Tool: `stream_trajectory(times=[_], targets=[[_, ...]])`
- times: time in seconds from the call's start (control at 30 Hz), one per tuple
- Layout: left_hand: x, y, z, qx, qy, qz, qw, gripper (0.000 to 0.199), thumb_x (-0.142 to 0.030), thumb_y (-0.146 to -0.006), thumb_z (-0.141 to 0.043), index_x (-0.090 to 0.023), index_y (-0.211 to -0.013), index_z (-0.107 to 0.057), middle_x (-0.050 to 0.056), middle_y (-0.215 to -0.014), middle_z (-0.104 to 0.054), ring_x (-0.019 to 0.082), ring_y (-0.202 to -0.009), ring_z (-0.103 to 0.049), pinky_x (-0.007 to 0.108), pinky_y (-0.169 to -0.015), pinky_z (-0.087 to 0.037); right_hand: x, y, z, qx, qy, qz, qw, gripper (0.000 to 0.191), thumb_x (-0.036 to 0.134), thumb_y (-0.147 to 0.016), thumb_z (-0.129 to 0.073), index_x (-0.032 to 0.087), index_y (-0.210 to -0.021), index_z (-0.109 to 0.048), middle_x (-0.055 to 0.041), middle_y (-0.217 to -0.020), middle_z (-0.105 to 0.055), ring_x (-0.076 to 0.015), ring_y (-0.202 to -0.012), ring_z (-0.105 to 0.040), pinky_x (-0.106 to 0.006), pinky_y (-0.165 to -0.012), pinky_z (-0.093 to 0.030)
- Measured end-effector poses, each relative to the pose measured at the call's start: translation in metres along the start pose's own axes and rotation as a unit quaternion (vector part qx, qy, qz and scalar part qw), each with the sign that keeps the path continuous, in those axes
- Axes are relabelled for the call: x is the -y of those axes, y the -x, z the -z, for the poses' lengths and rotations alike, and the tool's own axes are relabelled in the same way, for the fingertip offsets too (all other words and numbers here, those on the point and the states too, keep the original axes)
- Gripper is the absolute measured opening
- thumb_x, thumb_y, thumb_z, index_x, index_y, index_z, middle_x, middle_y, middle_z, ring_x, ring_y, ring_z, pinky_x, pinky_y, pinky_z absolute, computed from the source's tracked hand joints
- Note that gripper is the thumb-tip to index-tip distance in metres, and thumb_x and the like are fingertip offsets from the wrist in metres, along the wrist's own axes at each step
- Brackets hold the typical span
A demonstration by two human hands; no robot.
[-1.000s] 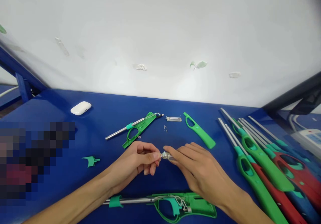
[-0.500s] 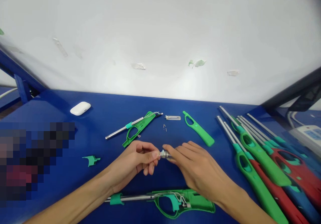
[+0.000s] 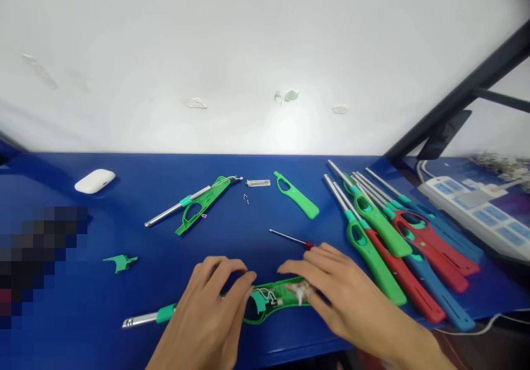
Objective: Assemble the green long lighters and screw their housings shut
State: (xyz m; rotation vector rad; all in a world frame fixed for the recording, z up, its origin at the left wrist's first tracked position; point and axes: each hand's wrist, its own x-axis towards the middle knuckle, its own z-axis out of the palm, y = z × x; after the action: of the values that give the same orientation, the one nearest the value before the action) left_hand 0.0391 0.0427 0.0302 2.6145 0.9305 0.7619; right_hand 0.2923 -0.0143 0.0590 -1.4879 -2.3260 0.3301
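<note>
An opened green utility lighter [image 3: 265,317], with a metal barrel [image 3: 143,320], lies at the table's front. My left hand [image 3: 207,304] is over its middle, fingers and thumb closed on the shell by the trigger loop. The teal trigger [image 3: 260,302] and white wires [image 3: 267,292] show inside the shell. At the shell's right end my right hand [image 3: 335,287] grips a small clear fuel tank with a whitish tip [image 3: 301,291]; it is blurred and partly covered by the fingers. A screwdriver [image 3: 292,238] lies just beyond that hand.
Behind lie another opened lighter [image 3: 202,204], a clear tank [image 3: 259,183], tiny screws [image 3: 245,198] and a green cover half [image 3: 298,196]. Left are a loose teal trigger [image 3: 121,263] and a white case [image 3: 95,181]. Right are several lighters [image 3: 381,232] and a power strip [image 3: 480,210].
The view has swung right. My hands have parted and come down onto the opened lighter, the right one bringing the clear tank to the shell. The screwdriver has come into sight.
</note>
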Motion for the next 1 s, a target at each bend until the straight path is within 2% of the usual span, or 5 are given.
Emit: stream_trajectory(times=[0.1, 0.2, 0.33, 0.57, 1.0], targets=[[-0.006, 0.012, -0.007, -0.040, -0.040, -0.004, 0.998, 0.030, -0.014, -0.098, -0.054, -0.022, -0.124, -0.065, 0.010, -0.116, -0.065, 0.026, -0.107, -0.055, 0.041, -0.085, -0.056, -0.004, -0.002, -0.008, -0.005, 0.069, 0.064, 0.996, 0.040, 0.007, -0.098, -0.047, 0.028, -0.129, -0.062, 0.0018, -0.080, -0.059, -0.0171, -0.075, -0.059, -0.037, -0.090, -0.046], [-0.008, 0.017, -0.012, -0.033, -0.021, 0.008, 0.999, 0.031, -0.014, -0.099, -0.053, -0.024, -0.125, -0.064, 0.009, -0.116, -0.064, 0.024, -0.105, -0.056, 0.037, -0.084, -0.059, -0.004, -0.013, -0.012, -0.010, 0.111, 0.114, 0.987, 0.046, -0.001, -0.095, -0.041, 0.024, -0.122, -0.067, 0.0023, -0.073, -0.054, -0.0163, -0.064, -0.050, -0.032, -0.074, -0.042], [-0.007, 0.022, -0.018, -0.016, 0.018, 0.030, 0.999, 0.034, -0.009, -0.099, -0.051, -0.025, -0.126, -0.062, 0.008, -0.114, -0.062, 0.022, -0.104, -0.056, 0.037, -0.087, -0.059, -0.002, -0.022, -0.018, -0.057, 0.165, 0.180, 0.968, 0.034, 0.002, -0.098, -0.043, 0.017, -0.113, -0.070, 0.0023, -0.068, -0.056, -0.0158, -0.060, -0.048, -0.033, -0.063, -0.038], [-0.008, 0.021, -0.014, -0.018, 0.027, 0.023, 0.999, 0.033, -0.008, -0.100, -0.048, -0.021, -0.126, -0.063, 0.008, -0.110, -0.062, 0.020, -0.099, -0.058, 0.034, -0.084, -0.060, 0.001, -0.023, -0.020, -0.083, 0.202, 0.248, 0.944, 0.027, 0.005, -0.098, -0.045, 0.007, -0.108, -0.070, -0.0012, -0.071, -0.063, -0.0167, -0.064, -0.056, -0.035, -0.070, -0.046], [-0.014, 0.013, -0.015, -0.025, -0.001, 0.026, 0.999, 0.038, -0.010, -0.099, -0.047, -0.022, -0.134, -0.059, 0.010, -0.111, -0.065, 0.023, -0.099, -0.061, 0.039, -0.082, -0.057, 0.003, -0.018, -0.024, -0.112, 0.117, 0.149, 0.975, 0.030, 0.005, -0.101, -0.041, 0.014, -0.108, -0.069, 0.0016, -0.067, -0.056, -0.0146, -0.060, -0.050, -0.031, -0.068, -0.042]])
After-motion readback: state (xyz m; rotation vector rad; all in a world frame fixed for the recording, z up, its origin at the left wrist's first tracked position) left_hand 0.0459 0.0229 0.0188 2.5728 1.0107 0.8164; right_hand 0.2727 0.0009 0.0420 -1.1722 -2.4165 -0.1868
